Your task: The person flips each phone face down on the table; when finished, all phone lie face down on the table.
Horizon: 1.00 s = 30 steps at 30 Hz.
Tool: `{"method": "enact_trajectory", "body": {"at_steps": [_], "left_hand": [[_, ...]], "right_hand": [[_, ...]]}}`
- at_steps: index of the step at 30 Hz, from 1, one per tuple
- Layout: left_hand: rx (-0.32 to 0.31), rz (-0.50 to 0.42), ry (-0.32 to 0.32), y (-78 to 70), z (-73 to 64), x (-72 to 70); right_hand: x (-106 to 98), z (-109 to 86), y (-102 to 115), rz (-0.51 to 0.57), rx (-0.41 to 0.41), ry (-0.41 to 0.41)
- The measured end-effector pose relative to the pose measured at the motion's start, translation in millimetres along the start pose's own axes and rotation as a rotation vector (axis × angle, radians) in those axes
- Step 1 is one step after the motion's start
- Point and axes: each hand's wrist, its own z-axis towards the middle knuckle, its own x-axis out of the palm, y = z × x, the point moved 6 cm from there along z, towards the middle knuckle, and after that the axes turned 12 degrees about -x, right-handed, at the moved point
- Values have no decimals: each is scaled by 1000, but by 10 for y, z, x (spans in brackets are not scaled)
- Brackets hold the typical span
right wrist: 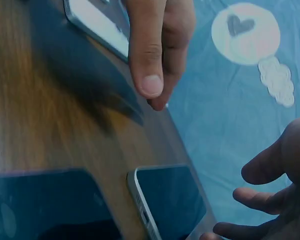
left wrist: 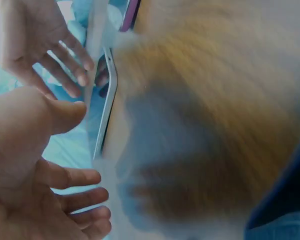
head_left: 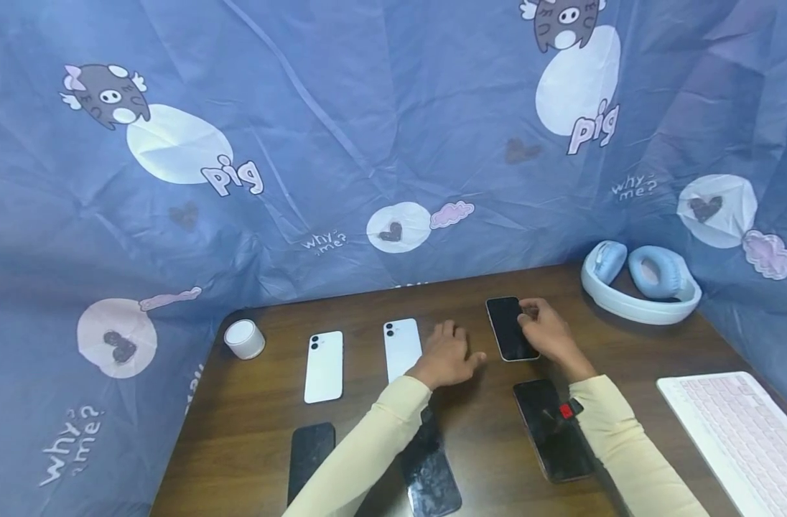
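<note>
My left hand hovers with loosely spread fingers just right of a white phone, which lies back up and is partly covered by the wrist. To its right, a phone with a dark screen lies face up. Beside that phone's upper right edge is my right hand, its fingertips overlapping the edge in the head view. The right wrist view shows the right hand with thumb and fingers apart, close to the silver-rimmed phone. Both palms appear in the left wrist view, the left hand nearer.
Another white phone lies left. Nearer are a black phone, a dark phone under the left sleeve and one by the right wrist. A white cylinder, blue headphones and a keyboard flank them.
</note>
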Motion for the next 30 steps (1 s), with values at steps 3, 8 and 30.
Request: {"method": "enact_trajectory", "body": {"at_steps": [3, 8, 30], "left_hand": [[12, 21, 29, -92, 36, 74], [50, 71, 54, -204, 64, 217], [89, 24, 60, -286, 82, 368]], "right_hand": [[-16, -33, -81, -13, 23, 1], [25, -79, -146, -25, 39, 11], [125, -22, -176, 274, 165, -76]]}}
